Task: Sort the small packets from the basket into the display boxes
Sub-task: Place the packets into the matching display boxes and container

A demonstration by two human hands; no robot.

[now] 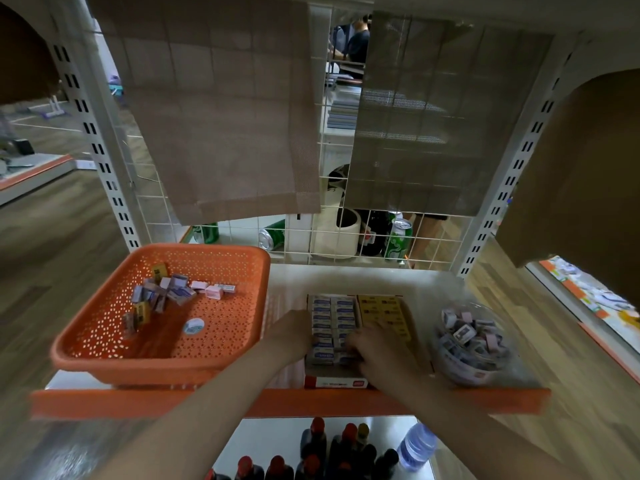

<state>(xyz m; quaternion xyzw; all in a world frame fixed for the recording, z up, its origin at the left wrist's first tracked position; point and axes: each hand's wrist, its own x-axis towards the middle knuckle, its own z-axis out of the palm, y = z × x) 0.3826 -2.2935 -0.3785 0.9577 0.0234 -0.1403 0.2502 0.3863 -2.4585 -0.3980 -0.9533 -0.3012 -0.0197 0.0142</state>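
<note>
An orange perforated basket [104,334] sits at the shelf's left with several small packets [166,292] piled in its far part, some purple-white, some yellow. Mid-shelf stands a display box [336,382] with rows of blue-white packets [332,313] on its left side and yellow packets [384,310] on its right. My left hand [294,332] rests against the box's left edge. Over the near blue-white rows lies my right hand [372,348], fingers curled down on the packets; blur hides whether it pinches one.
A clear round tub [471,344] of mixed small packets stands to the right of the box. An orange lip [485,400] runs along the shelf front. Dark bottles [311,455] and a water bottle [415,445] stand on the shelf below. Cans [398,240] are behind the wire grid.
</note>
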